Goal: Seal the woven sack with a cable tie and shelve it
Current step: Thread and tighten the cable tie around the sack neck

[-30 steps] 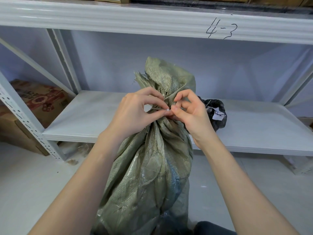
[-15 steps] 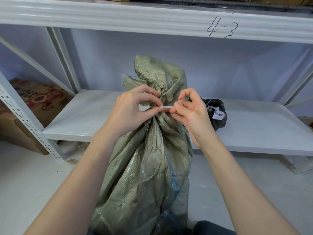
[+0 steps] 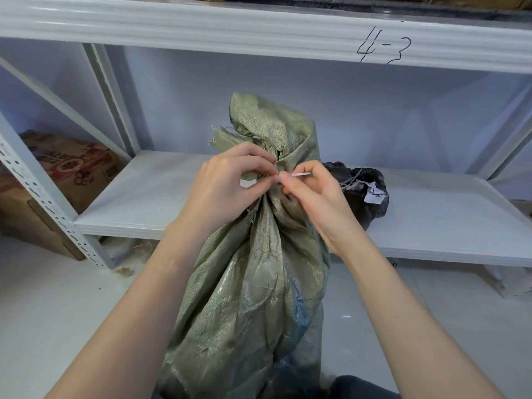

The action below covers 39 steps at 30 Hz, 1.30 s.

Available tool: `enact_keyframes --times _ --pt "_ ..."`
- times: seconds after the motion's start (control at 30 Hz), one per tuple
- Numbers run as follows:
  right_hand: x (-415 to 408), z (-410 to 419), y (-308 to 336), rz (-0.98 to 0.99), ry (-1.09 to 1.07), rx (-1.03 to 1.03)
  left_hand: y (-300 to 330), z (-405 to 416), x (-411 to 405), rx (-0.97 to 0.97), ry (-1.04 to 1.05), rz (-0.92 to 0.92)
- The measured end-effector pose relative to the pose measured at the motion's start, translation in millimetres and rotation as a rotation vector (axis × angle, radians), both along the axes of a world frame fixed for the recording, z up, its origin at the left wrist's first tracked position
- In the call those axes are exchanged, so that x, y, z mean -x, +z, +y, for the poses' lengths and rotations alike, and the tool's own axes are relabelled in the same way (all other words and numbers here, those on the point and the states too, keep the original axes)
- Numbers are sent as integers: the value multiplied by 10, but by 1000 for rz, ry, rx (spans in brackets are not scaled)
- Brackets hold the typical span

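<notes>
White metal shelf (image 3: 161,197): black bag (image 3: 365,194) with paper tag lies right of middle, near front edge. Pale floor (image 3: 57,312): cardboard box (image 3: 51,191) beside shelf's left post; woven sack (image 3: 253,298) upright before front edge.

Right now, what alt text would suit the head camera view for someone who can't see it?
Two bare hands, left hand and right hand, pinch a white cable tie at the gathered neck of a green woven sack. Behind it, a white shelf holds a black bag.
</notes>
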State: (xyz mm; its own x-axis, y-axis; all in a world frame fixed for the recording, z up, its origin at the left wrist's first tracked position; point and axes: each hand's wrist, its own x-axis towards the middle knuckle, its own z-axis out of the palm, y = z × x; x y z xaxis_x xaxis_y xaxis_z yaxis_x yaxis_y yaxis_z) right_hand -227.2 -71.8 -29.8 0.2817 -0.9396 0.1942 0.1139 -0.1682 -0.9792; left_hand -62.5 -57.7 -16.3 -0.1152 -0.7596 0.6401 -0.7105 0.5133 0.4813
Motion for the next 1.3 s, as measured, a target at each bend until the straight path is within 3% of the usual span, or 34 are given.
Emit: enact_keyframes --times 0.13,0.33,0.8,0.93,1.1,1.3 --pt "-19 -9 -19 124 -79 153 -26 -4 47 12 -11 -15" --pt "-77 -6 -83 148 -181 270 -51 -9 71 36 8 -11" --pt "-9 -46 -62 83 -94 162 -95 -14 23 36 20 0" --pt "-13 3 18 -46 -31 41 -103 -9 16 18 34 23" --pt "-63 31 -16 -175 -123 -73 -132 -10 57 43 22 15" --pt "-132 8 -106 -236 -99 -57 -134 -20 22 77 52 30"
